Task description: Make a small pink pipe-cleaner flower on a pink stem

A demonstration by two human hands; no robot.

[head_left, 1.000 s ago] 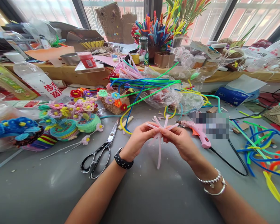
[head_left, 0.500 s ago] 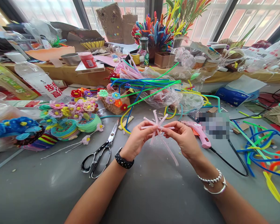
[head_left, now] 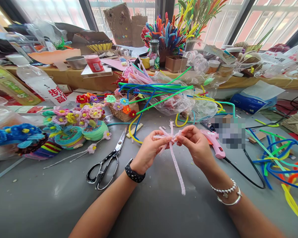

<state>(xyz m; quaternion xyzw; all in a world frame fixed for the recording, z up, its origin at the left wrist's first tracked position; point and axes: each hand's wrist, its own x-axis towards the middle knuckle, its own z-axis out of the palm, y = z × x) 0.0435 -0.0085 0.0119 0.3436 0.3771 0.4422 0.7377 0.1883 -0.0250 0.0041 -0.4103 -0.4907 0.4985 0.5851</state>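
Observation:
Pale pink pipe cleaners [head_left: 176, 167], crossed at the middle like a star, are held above the grey table between both hands. One long strand hangs down toward me, while shorter ones stick out at the top and left. My left hand [head_left: 152, 150] pinches the star near its centre from the left. On the right side, my right hand [head_left: 195, 142] pinches a strand close to the same centre. Fingers partly hide where the strands cross. Black-handled scissors [head_left: 106, 162] lie left of my left hand, and a pink glue gun [head_left: 215, 143] rests just beyond my right hand.
Flower-covered yarn pots [head_left: 93, 130] stand at the left beside a plastic bottle [head_left: 41, 79]. Bundled green and blue pipe cleaners [head_left: 159, 87] lie ahead on plastic bags. Loose coloured pipe cleaners [head_left: 283, 158] and the glue gun's black cord [head_left: 248, 175] spread at the right.
The pink star has turned a little, so its long strand now hangs straighter and lower. My left hand has shifted slightly right, and both hands are closer together.

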